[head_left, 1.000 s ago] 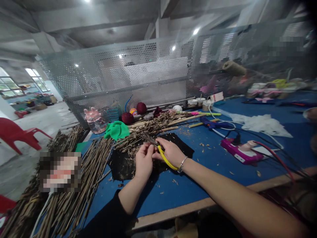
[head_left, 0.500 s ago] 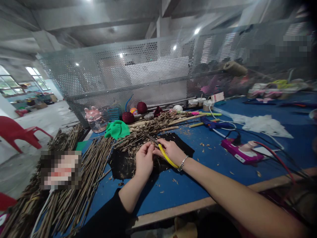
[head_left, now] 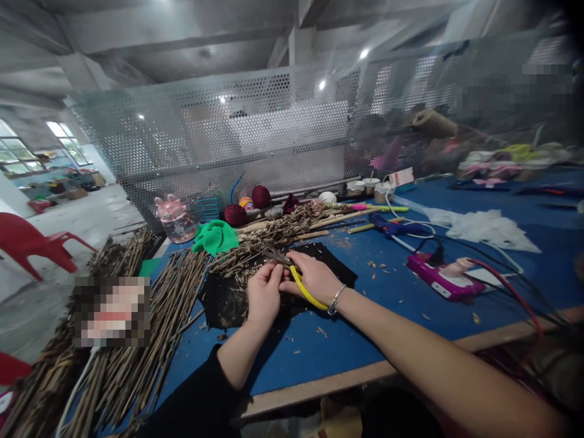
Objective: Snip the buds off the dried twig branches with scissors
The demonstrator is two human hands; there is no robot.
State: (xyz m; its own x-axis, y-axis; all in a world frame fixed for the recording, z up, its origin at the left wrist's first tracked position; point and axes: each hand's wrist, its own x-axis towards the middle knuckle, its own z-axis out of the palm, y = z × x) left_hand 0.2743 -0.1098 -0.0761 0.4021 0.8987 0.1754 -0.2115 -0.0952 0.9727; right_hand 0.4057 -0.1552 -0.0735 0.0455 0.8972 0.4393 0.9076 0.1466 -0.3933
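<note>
My right hand [head_left: 312, 281] is wrapped round the yellow handle [head_left: 306, 292] of a pair of scissors, whose dark blades [head_left: 275, 254] point up and left, slightly parted. Against the blades, my left hand [head_left: 264, 295] is closed in a pinch; whatever it grips is too small and hidden to name. Both hands nearly touch above a black cloth [head_left: 225, 307] strewn with dried plant bits. Just beyond the fingers lies a heap of dried stems with withered heads [head_left: 274, 234].
Long bare stalks [head_left: 168, 310] cover the table's left side. A green cloth [head_left: 215, 238], a pink-lidded jar [head_left: 173, 219] and dark red yarn balls [head_left: 261, 196] stand behind. To the right lie a blue glue gun [head_left: 395, 227], a purple power strip [head_left: 442, 280] with cables, and white plastic [head_left: 490, 230].
The scissor blades closed half a second ago and have parted again now. Both hands stay in nearly the same place above the black cloth.
</note>
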